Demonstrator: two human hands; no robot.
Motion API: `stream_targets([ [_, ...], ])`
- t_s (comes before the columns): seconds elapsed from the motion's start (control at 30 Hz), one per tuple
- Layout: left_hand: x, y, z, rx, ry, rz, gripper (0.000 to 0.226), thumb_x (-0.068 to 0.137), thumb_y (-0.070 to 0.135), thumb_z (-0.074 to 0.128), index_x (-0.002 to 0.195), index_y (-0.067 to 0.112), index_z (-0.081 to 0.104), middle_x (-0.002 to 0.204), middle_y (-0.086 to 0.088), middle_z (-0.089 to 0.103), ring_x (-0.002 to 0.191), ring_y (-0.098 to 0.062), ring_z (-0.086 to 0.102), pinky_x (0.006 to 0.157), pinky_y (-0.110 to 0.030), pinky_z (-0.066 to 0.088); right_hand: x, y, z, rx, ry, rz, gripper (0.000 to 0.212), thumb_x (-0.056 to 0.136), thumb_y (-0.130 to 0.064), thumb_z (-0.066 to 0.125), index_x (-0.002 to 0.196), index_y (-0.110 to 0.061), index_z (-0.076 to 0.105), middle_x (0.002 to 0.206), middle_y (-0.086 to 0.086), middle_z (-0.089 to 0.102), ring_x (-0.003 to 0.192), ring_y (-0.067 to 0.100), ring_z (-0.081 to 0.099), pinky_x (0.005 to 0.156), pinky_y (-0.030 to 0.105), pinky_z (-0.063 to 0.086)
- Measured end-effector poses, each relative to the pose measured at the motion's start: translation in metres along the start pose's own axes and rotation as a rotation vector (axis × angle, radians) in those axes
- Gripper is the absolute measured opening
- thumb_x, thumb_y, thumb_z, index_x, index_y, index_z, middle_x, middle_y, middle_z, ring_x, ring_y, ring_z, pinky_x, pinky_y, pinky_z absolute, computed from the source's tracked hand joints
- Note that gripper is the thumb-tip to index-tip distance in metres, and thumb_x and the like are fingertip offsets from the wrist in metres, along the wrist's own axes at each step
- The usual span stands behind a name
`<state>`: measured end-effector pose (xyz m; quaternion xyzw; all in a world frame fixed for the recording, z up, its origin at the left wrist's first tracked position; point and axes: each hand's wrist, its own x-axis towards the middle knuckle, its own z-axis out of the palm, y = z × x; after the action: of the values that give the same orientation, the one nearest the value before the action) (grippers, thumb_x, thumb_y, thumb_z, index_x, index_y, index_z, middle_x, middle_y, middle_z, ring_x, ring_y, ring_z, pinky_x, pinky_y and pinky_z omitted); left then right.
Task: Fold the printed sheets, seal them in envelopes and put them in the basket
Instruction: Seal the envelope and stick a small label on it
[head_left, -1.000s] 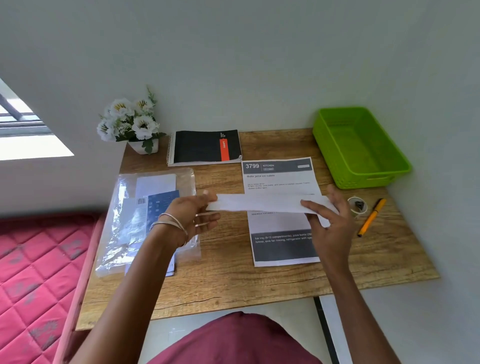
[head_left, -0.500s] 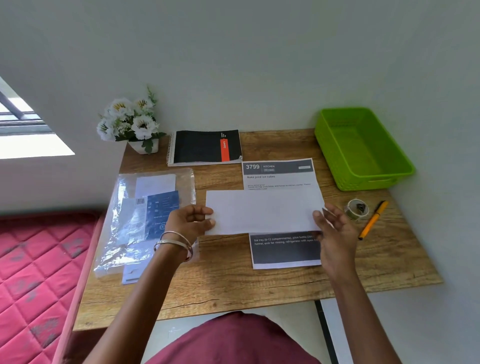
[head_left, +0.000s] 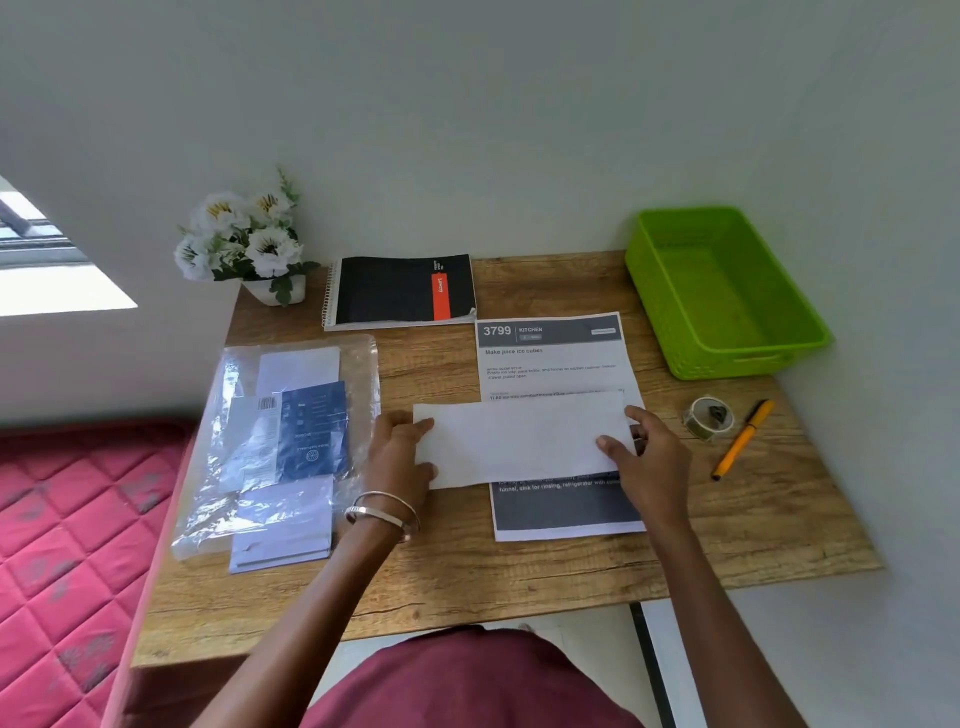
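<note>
A white envelope (head_left: 519, 439) is held flat, facing me, just over the printed sheet (head_left: 553, 358) that lies on the wooden desk (head_left: 467, 566). My left hand (head_left: 400, 457) grips the envelope's left end, thumb on top. My right hand (head_left: 647, 457) pinches its right end. The sheet shows a grey header "3799 KITCHEN" and a dark band at its bottom; its middle is hidden behind the envelope. A green plastic basket (head_left: 670, 306) stands at the desk's back right corner with nothing in it.
A clear plastic pack of envelopes (head_left: 291, 441) lies on the left of the desk. A black spiral notebook (head_left: 400, 291) and a pot of white flowers (head_left: 244, 239) stand at the back. A tape roll (head_left: 707, 418) and an orange pen (head_left: 742, 440) lie on the right.
The envelope has turned from edge-on to flat, facing me, and come lower over the sheet. Both hands have shifted with it and kept hold of its ends.
</note>
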<state>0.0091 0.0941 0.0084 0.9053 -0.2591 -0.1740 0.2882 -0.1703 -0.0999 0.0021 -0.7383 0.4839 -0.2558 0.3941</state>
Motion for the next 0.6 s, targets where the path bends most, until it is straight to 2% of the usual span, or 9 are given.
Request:
stream_targets([
  [0.1,-0.002,0.002,0.008,0.179,0.022,0.04,0.055,0.076,0.0,0.067,0.126,0.019,0.056,0.14,-0.009,0.03,0.124,-0.033,0.034,0.104,-0.044,0.037,0.002,0.006,0.005,-0.155,-0.026,-0.055,0.049,0.081,-0.016,0.074,0.125,-0.001,0.057,0.114,0.022,0.059,0.108,0.035,0.055,0.089,0.042,0.047],
  [0.2,-0.003,0.008,0.009,0.378,0.0,0.043,0.055,0.083,0.006,0.06,0.131,0.033,0.05,0.144,-0.005,0.022,0.13,-0.033,0.019,0.106,-0.047,0.027,0.004,0.014,0.008,-0.271,-0.037,-0.071,0.048,0.081,-0.019,0.074,0.123,0.0,0.059,0.113,0.024,0.053,0.109,0.039,0.05,0.09,0.044,0.045],
  [0.3,-0.004,0.015,0.013,0.463,-0.063,0.04,0.058,0.087,0.004,0.048,0.136,0.035,0.039,0.143,-0.001,0.023,0.131,-0.032,0.018,0.106,-0.047,0.024,0.003,0.017,0.009,-0.316,-0.061,-0.09,0.048,0.083,-0.021,0.072,0.123,0.001,0.059,0.114,0.024,0.05,0.11,0.039,0.047,0.091,0.043,0.043],
  [0.4,-0.004,0.024,0.018,0.547,-0.045,0.031,0.062,0.084,0.001,0.048,0.138,0.03,0.034,0.142,-0.002,0.025,0.131,-0.032,0.021,0.105,-0.049,0.025,0.007,0.018,0.005,-0.311,-0.077,-0.098,0.044,0.083,-0.023,0.071,0.12,-0.001,0.061,0.111,0.023,0.052,0.108,0.037,0.046,0.091,0.042,0.042],
  [0.47,-0.005,0.03,0.021,0.556,-0.023,0.028,0.063,0.083,0.004,0.051,0.139,0.029,0.033,0.141,-0.002,0.027,0.13,-0.032,0.022,0.105,-0.051,0.024,0.012,0.019,-0.006,-0.299,-0.039,-0.122,0.033,0.085,-0.02,0.069,0.114,-0.003,0.066,0.107,0.022,0.056,0.105,0.038,0.049,0.088,0.041,0.042],
  [0.53,-0.006,0.039,0.025,0.51,-0.013,0.046,0.061,0.083,0.01,0.053,0.138,0.03,0.036,0.14,0.0,0.03,0.13,-0.031,0.023,0.105,-0.051,0.023,0.02,0.021,-0.025,-0.327,0.058,-0.183,0.021,0.086,-0.009,0.065,0.106,-0.003,0.069,0.102,0.023,0.057,0.1,0.042,0.051,0.082,0.041,0.041],
  [0.6,-0.007,0.051,0.03,0.417,-0.021,0.087,0.052,0.086,0.015,0.053,0.134,0.032,0.043,0.138,0.003,0.034,0.13,-0.028,0.024,0.105,-0.049,0.023,0.029,0.024,-0.051,-0.425,0.159,-0.183,0.02,0.082,0.0,0.063,0.101,-0.003,0.07,0.103,0.025,0.056,0.099,0.044,0.047,0.079,0.042,0.038],
])
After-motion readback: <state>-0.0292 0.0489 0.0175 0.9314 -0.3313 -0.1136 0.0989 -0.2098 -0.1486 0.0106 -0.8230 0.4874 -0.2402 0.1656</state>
